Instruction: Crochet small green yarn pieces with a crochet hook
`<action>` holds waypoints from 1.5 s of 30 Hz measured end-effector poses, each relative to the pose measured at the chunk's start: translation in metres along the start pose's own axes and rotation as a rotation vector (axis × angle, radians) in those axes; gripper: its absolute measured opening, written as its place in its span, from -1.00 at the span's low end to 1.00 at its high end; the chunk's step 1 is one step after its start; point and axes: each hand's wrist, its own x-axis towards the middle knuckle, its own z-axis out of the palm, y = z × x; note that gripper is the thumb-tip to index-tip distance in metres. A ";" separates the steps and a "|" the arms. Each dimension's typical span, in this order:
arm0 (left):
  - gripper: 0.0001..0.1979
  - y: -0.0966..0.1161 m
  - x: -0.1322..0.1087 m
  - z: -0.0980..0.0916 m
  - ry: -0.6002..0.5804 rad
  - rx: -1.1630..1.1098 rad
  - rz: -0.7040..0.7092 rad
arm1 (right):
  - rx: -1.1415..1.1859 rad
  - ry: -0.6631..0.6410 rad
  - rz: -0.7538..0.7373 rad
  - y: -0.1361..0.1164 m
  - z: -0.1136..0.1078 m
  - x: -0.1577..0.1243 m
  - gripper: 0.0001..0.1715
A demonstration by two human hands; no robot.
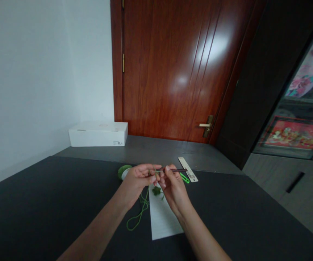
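My right hand (174,185) pinches a crochet hook (179,170) by its dark handle, the thin metal tip pointing left. Green yarn (145,206) runs from my left hand (138,179), whose fingers are pressed together around it near the tip. Both hands are close together above the table. Behind my left hand sits a green yarn ball (123,172), partly hidden. A small green crocheted piece (157,190) shows just below the fingers, over a white sheet of paper (163,221). The yarn falls in a loose loop left of the sheet.
On the dark table mat (77,203), a bright green tool (184,178) and a pale ruler (188,169) lie beyond my right hand. A white box (99,137) stands at the back left. Behind the table is a brown door (170,72); a cabinet (287,188) stands on the right.
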 end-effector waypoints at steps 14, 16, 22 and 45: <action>-0.49 0.006 -0.002 0.004 -0.022 -0.022 0.040 | -0.132 -0.025 -0.220 -0.004 0.010 -0.002 -0.70; -0.51 0.007 -0.002 0.005 -0.028 -0.018 0.042 | -0.106 -0.025 -0.215 -0.004 0.013 -0.003 -0.70; -0.53 0.006 -0.002 0.001 -0.016 -0.021 0.040 | 0.008 0.019 -0.109 -0.003 0.019 -0.007 -0.68; -0.46 0.002 -0.002 0.006 -0.048 -0.133 0.064 | -0.305 0.013 -0.365 -0.006 0.020 -0.006 -0.70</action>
